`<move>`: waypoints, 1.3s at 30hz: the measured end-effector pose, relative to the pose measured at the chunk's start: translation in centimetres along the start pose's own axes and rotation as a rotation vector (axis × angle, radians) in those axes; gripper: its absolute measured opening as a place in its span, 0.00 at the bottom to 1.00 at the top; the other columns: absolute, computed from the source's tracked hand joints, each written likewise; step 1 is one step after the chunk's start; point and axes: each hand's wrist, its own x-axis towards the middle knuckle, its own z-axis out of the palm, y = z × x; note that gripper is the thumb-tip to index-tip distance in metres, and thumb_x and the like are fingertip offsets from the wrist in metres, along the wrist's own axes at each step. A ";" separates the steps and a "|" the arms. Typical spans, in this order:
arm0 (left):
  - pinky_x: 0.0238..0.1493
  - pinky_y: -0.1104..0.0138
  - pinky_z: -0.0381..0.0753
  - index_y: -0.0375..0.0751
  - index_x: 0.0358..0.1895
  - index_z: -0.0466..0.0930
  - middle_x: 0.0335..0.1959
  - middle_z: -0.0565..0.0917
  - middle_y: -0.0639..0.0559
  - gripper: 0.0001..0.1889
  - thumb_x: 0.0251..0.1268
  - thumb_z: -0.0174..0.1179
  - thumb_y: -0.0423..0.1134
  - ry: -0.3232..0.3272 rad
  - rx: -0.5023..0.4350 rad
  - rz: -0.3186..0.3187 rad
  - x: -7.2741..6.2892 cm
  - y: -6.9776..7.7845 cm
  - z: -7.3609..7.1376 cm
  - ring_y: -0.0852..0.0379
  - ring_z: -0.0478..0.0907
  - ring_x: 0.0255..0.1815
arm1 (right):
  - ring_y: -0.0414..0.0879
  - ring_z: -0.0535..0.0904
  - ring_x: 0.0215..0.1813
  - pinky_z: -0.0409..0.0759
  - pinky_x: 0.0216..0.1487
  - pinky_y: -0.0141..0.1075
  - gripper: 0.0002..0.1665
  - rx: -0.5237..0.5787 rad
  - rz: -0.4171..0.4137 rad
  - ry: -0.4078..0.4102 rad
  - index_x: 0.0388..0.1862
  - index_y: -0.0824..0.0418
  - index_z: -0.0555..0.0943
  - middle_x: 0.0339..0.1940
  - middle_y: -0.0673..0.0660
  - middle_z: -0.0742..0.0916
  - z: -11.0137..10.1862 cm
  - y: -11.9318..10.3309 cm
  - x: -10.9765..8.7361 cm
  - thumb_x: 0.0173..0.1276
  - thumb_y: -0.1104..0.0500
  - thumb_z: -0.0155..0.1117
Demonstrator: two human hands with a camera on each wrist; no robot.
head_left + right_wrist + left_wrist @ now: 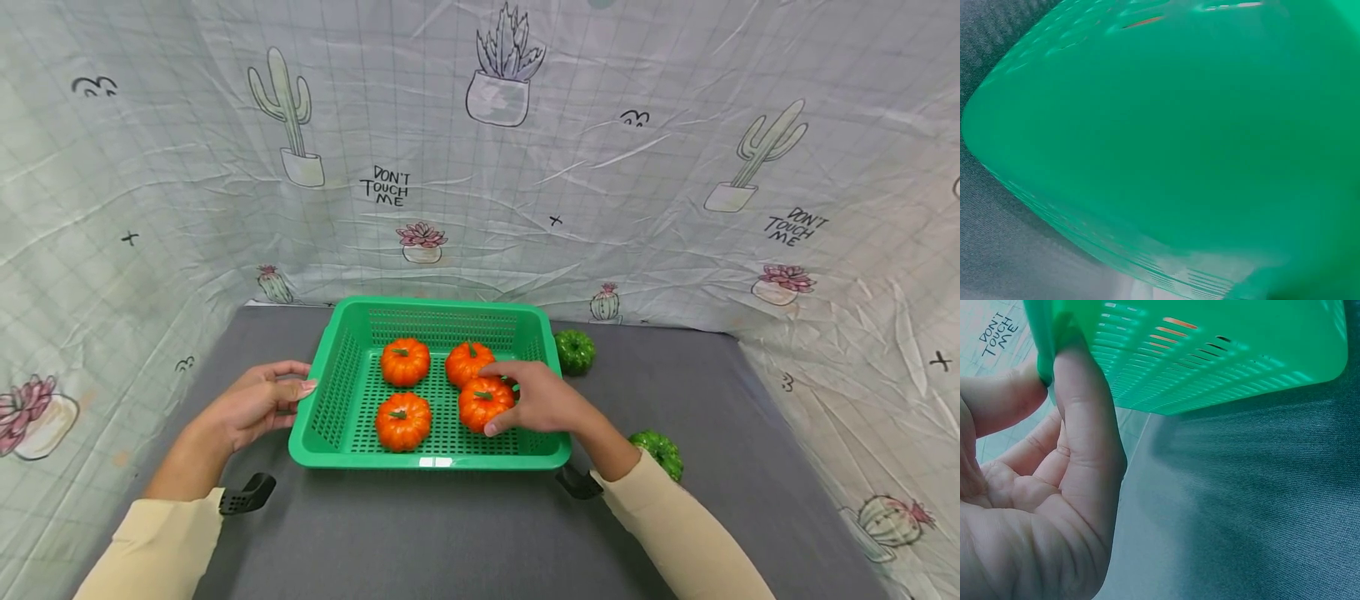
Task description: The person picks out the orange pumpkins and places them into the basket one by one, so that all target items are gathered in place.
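A green plastic basket (431, 461) with slotted walls stands on the grey table, with several small orange pumpkins inside. My left hand (251, 406) pinches its left rim between thumb and finger; the left wrist view shows the rim (1047, 356) caught there. Inside the basket, my right hand (543, 402) holds the front right pumpkin (480, 408), thumb on its near side and fingers over its far side. Right behind it sits another pumpkin (467, 358), partly covered by the fingers. In the right wrist view the basket's outer wall (1166, 137) hides the hand.
Two more pumpkins, one at the back (405, 367) and one in front (402, 427), lie in the basket's left half. A green pumpkin (575, 352) stands beside the right wall; another green one (662, 454) is partly behind my right forearm. A patterned cloth (480, 225) hangs behind the table.
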 end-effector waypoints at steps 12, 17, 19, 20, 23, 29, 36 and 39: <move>0.45 0.63 0.90 0.45 0.58 0.72 0.39 0.90 0.60 0.11 0.79 0.59 0.37 0.007 0.013 -0.010 -0.2 0.0 0.0 0.62 0.88 0.39 | 0.56 0.78 0.69 0.81 0.69 0.54 0.47 -0.028 0.036 -0.034 0.70 0.57 0.79 0.69 0.59 0.83 0.3 0.0 0.6 0.54 0.45 0.86; 0.45 0.63 0.90 0.43 0.59 0.71 0.40 0.90 0.59 0.13 0.79 0.59 0.37 -0.004 0.010 -0.003 -0.1 0.0 0.1 0.62 0.88 0.40 | 0.55 0.78 0.69 0.80 0.69 0.53 0.47 -0.038 0.037 -0.049 0.70 0.55 0.79 0.69 0.57 0.84 0.3 0.2 0.8 0.52 0.46 0.87; 0.45 0.63 0.90 0.43 0.60 0.71 0.40 0.90 0.59 0.13 0.79 0.59 0.37 -0.006 0.007 -0.003 0.0 0.0 0.2 0.61 0.88 0.40 | 0.55 0.78 0.69 0.80 0.69 0.52 0.46 -0.041 0.033 -0.054 0.70 0.54 0.80 0.69 0.57 0.84 0.3 0.2 0.9 0.52 0.46 0.88; 0.45 0.63 0.90 0.43 0.60 0.71 0.40 0.90 0.59 0.13 0.79 0.59 0.37 -0.010 0.008 -0.001 0.0 0.0 0.2 0.62 0.88 0.40 | 0.55 0.78 0.69 0.80 0.68 0.52 0.46 -0.042 0.029 -0.057 0.70 0.54 0.80 0.69 0.57 0.84 0.3 0.2 0.9 0.52 0.46 0.88; 0.44 0.63 0.90 0.44 0.59 0.72 0.39 0.90 0.59 0.12 0.79 0.59 0.37 -0.008 0.002 -0.001 0.0 0.0 0.2 0.62 0.88 0.39 | 0.54 0.79 0.67 0.81 0.67 0.51 0.46 -0.044 0.026 -0.064 0.69 0.54 0.80 0.68 0.57 0.84 0.4 0.3 1.0 0.52 0.47 0.88; 0.45 0.63 0.90 0.45 0.57 0.73 0.39 0.90 0.58 0.10 0.79 0.59 0.36 -0.015 -0.014 0.004 -0.1 0.1 0.1 0.61 0.88 0.39 | 0.53 0.81 0.64 0.82 0.63 0.48 0.47 -0.078 0.030 -0.085 0.70 0.55 0.79 0.67 0.57 0.85 0.6 0.2 1.2 0.52 0.48 0.88; 0.45 0.63 0.90 0.45 0.58 0.72 0.40 0.90 0.59 0.11 0.79 0.59 0.36 -0.010 -0.010 0.002 -0.2 0.1 0.1 0.62 0.88 0.40 | 0.54 0.81 0.64 0.82 0.65 0.49 0.47 -0.120 0.022 -0.102 0.70 0.56 0.79 0.66 0.56 0.86 1.1 0.3 1.8 0.51 0.48 0.88; 0.45 0.63 0.90 0.45 0.58 0.72 0.40 0.90 0.59 0.12 0.79 0.59 0.36 -0.009 -0.011 0.001 -0.2 0.1 0.1 0.62 0.88 0.39 | 0.55 0.82 0.64 0.81 0.66 0.50 0.46 -0.131 0.014 -0.112 0.69 0.58 0.80 0.65 0.57 0.86 1.3 0.3 2.0 0.52 0.50 0.88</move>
